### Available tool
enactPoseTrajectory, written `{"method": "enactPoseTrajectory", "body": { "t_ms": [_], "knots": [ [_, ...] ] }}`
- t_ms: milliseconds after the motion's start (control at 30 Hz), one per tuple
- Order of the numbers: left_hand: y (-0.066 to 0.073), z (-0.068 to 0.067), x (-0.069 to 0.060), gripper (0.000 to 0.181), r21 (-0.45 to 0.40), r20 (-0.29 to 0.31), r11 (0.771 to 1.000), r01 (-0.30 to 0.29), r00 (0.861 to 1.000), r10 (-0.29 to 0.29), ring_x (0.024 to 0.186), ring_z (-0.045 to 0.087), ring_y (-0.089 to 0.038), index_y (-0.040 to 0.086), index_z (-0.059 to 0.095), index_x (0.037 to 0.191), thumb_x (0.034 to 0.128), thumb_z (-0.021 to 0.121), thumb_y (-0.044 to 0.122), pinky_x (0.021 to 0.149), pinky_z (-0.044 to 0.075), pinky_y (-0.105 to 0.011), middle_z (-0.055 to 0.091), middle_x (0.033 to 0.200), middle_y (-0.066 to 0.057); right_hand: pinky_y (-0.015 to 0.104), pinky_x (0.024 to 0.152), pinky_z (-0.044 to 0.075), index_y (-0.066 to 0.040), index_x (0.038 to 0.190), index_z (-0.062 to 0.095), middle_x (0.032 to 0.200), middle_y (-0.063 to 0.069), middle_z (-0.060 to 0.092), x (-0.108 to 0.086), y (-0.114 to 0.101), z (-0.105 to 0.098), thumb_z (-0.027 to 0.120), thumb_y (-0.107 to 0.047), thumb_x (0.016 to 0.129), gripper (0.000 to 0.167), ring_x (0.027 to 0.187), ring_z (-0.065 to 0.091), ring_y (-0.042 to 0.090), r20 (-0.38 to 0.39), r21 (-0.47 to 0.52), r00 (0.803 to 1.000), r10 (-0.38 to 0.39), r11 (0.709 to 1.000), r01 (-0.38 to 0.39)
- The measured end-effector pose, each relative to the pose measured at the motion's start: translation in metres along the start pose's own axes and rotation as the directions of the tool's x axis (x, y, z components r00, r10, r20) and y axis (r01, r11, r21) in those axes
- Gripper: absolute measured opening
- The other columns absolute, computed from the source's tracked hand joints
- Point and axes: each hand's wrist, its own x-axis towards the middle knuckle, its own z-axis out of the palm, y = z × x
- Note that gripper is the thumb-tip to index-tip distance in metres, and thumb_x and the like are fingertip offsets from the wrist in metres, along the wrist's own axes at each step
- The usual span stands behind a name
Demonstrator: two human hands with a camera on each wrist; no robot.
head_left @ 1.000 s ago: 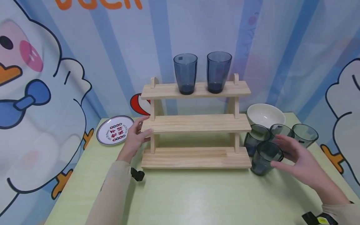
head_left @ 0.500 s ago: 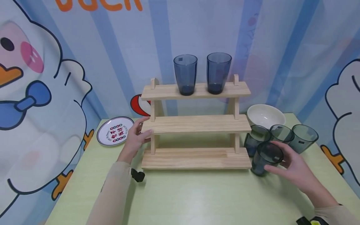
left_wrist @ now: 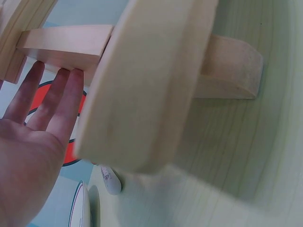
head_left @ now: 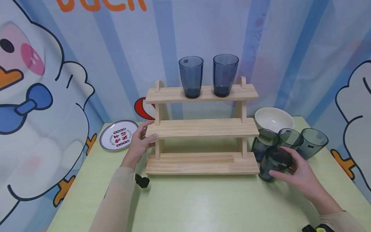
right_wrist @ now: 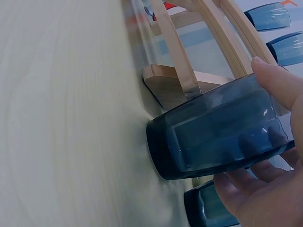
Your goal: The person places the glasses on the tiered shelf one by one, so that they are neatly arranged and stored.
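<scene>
Nearest, low on the right, the right hand (head_left: 302, 177) comes round the front glass (head_left: 268, 162) from its right side. That grip is narrowed on the glass near the rim, thumb on the near side, fingers on the far side. The glass stands roughly upright, mouth up, on the desk (head_left: 203, 199); whether its base bears fully there is hard to judge. Any move of it seems to turn on one relation: the wooden rack (head_left: 200, 164) lies to its left, its lowest shelf ending just beside the glass. Across the rack, the left hand (head_left: 139, 141) is much farther from the glass, its grip wide, straight fingers touching the side upright. Behind the front glass stand three other glasses (head_left: 290, 138), then a white bowl (head_left: 273, 119). Two tall glasses (head_left: 191, 77) stand upright on the top shelf.
</scene>
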Motion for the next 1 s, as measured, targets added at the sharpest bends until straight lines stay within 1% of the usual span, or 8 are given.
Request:
{"method": "enactPoseTrajectory", "body": {
  "t_ms": [167, 367, 467, 567, 767, 867, 1000],
  "knots": [
    [0.000, 0.000, 0.000, 0.059, -0.001, 0.005, 1.000, 0.000, 1.000, 0.000, 0.116, 0.067, -0.029, 0.026, 0.049, 0.155, 0.1013, 0.070, 0.014, 0.095, 0.060, -0.051, 0.053, 0.149, -0.017, 0.005, 0.087, 0.047, -0.005, 0.159, 0.036, 0.149, 0.022, 0.046, 0.000, -0.001, 0.001, 0.087, -0.013, 0.088, 0.088, 0.115, 0.049, -0.013, -0.013, 0.009, 1.000, 0.014, 1.000, -0.014],
    [-0.002, 0.000, 0.001, 0.057, -0.002, -0.002, 1.000, 0.007, 1.000, -0.007, 0.118, 0.066, -0.030, 0.029, 0.051, 0.152, 0.1010, 0.072, 0.017, 0.095, 0.060, -0.051, 0.054, 0.151, -0.014, 0.005, 0.088, 0.046, -0.005, 0.158, 0.037, 0.150, 0.020, 0.045, -0.001, -0.004, 0.002, 0.087, -0.015, 0.088, 0.087, 0.116, 0.046, -0.012, -0.027, 0.011, 0.998, 0.048, 0.999, -0.048],
    [-0.002, 0.000, 0.001, 0.057, -0.005, -0.002, 1.000, 0.010, 1.000, -0.010, 0.120, 0.065, -0.032, 0.029, 0.051, 0.153, 0.1011, 0.072, 0.017, 0.096, 0.060, -0.052, 0.053, 0.152, -0.013, 0.005, 0.088, 0.047, -0.005, 0.157, 0.039, 0.148, 0.018, 0.047, -0.002, -0.003, 0.003, 0.088, -0.013, 0.087, 0.085, 0.116, 0.048, -0.011, -0.045, 0.022, 0.998, 0.043, 0.999, -0.042],
    [-0.002, -0.001, 0.001, 0.058, -0.008, 0.001, 1.000, 0.008, 1.000, -0.008, 0.122, 0.064, -0.033, 0.028, 0.050, 0.154, 0.1013, 0.071, 0.016, 0.096, 0.059, -0.053, 0.052, 0.154, -0.014, 0.006, 0.089, 0.049, -0.005, 0.155, 0.042, 0.144, 0.010, 0.050, -0.004, -0.002, 0.004, 0.088, -0.010, 0.086, 0.083, 0.116, 0.052, -0.008, -0.061, 0.042, 0.998, 0.029, 0.999, -0.027],
    [0.000, 0.000, 0.001, 0.059, -0.018, 0.012, 1.000, 0.004, 1.000, -0.004, 0.123, 0.063, -0.034, 0.026, 0.048, 0.156, 0.1018, 0.070, 0.014, 0.097, 0.059, -0.053, 0.051, 0.155, -0.014, 0.008, 0.089, 0.051, -0.008, 0.154, 0.044, 0.136, -0.012, 0.052, -0.010, 0.000, 0.004, 0.088, -0.006, 0.085, 0.082, 0.116, 0.055, -0.007, -0.083, 0.073, 0.997, 0.012, 0.997, -0.006],
    [0.000, 0.000, 0.001, 0.059, -0.012, 0.007, 1.000, 0.004, 1.000, -0.004, 0.122, 0.064, -0.033, 0.027, 0.049, 0.154, 0.1014, 0.071, 0.015, 0.096, 0.060, -0.052, 0.051, 0.154, -0.015, 0.009, 0.089, 0.052, -0.011, 0.155, 0.045, 0.134, -0.016, 0.053, -0.012, -0.002, 0.002, 0.088, -0.005, 0.084, 0.083, 0.117, 0.055, -0.007, -0.090, 0.078, 0.996, 0.003, 0.997, 0.004],
    [0.000, 0.000, 0.000, 0.058, -0.004, 0.000, 1.000, 0.002, 1.000, -0.002, 0.118, 0.066, -0.030, 0.027, 0.050, 0.153, 0.1011, 0.071, 0.015, 0.095, 0.060, -0.051, 0.052, 0.152, -0.015, 0.010, 0.088, 0.054, -0.013, 0.155, 0.046, 0.134, -0.015, 0.054, -0.015, -0.008, -0.002, 0.087, -0.002, 0.084, 0.082, 0.116, 0.057, -0.006, -0.107, 0.074, 0.994, -0.017, 0.997, 0.025]
  ]
}}
